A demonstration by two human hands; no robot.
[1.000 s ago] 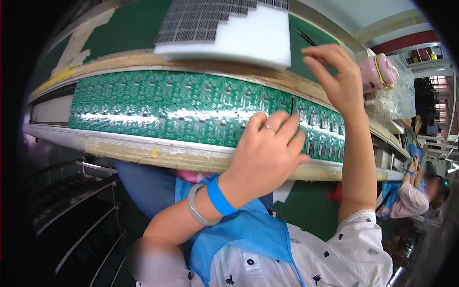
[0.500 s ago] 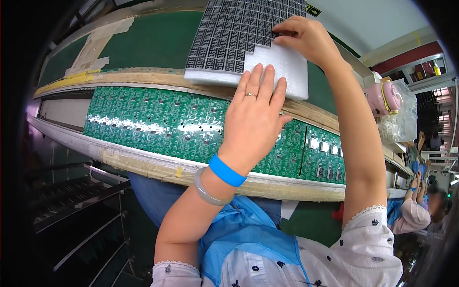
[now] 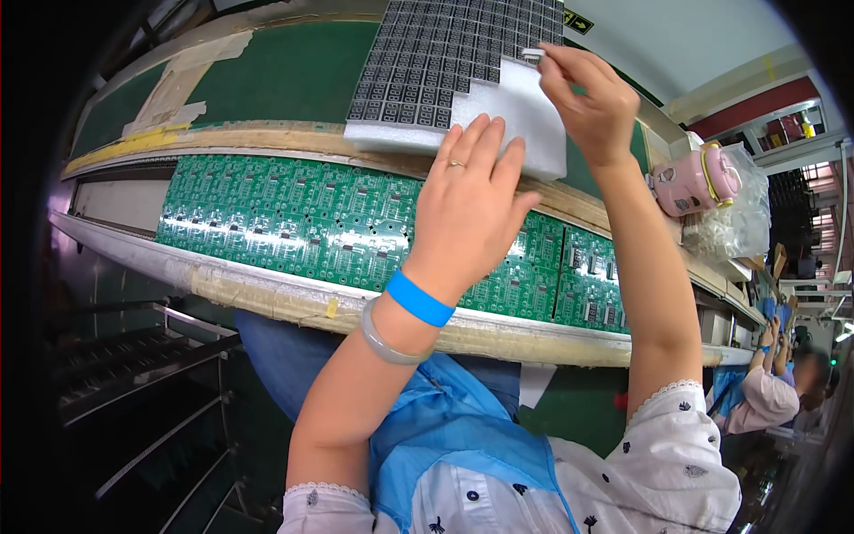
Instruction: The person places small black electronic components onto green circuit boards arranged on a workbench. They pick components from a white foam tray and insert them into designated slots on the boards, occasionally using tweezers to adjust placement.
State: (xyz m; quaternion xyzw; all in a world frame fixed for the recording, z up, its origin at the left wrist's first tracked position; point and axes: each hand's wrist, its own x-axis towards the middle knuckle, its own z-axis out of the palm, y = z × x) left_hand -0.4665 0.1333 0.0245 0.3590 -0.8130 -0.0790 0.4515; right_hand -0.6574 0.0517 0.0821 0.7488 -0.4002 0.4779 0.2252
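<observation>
Rows of black seven-segment digit displays (image 3: 414,67) stand in a white foam block (image 3: 525,125), whose right part is bare. My right hand (image 3: 598,102) is raised over the block's right edge, thumb and forefinger pinching one small digit display (image 3: 533,54) with its pale side showing. With fingers stretched out, my left hand (image 3: 471,196) lies against the front of the foam, above the green circuit boards (image 3: 294,218), and holds nothing. Several digit displays (image 3: 600,314) sit on the board at the right end of the row.
The boards lie in a rail with a taped front edge (image 3: 267,298). A pink cup (image 3: 698,182) and a clear plastic bag (image 3: 752,214) stand to the right. Lower left is a dark rack (image 3: 151,383). Another person (image 3: 765,392) is at far right.
My right hand has drawn back to the right from the rows, lifting one digit display out of the foam. My left hand has barely moved.
</observation>
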